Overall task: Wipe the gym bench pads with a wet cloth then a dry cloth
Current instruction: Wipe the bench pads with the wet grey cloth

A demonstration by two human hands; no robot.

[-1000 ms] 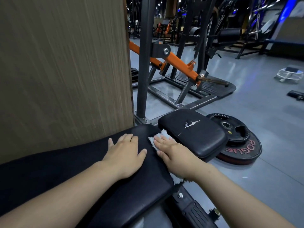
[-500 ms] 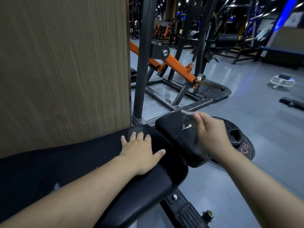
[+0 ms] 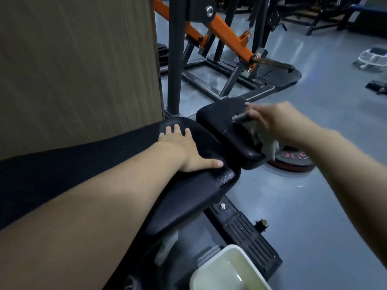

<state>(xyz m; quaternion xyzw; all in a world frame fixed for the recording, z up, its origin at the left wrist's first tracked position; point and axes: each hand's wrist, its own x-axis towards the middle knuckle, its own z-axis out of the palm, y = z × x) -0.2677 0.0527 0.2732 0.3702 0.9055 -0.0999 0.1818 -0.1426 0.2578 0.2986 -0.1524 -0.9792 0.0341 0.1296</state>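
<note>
The long black bench pad (image 3: 188,193) runs from the lower left toward the middle. My left hand (image 3: 186,149) lies flat on its far end, fingers straight and spread. Beyond it sits the smaller black seat pad (image 3: 217,120), with a torn spot in its cover. My right hand (image 3: 270,120), motion-blurred, hovers over that pad and holds a white cloth (image 3: 266,143), whose loose end hangs over the pad's right edge.
A white basin (image 3: 228,271) of liquid stands on the floor at the bottom. A wooden panel (image 3: 79,65) rises on the left. A grey-and-orange machine frame (image 3: 217,28) stands behind the pads. A weight plate (image 3: 291,160) lies on the floor to the right.
My right hand moved with the cloth from the gap between the pads onto the small seat pad. The left hand stayed flat on the long pad. The camera tilted down, showing the basin.
</note>
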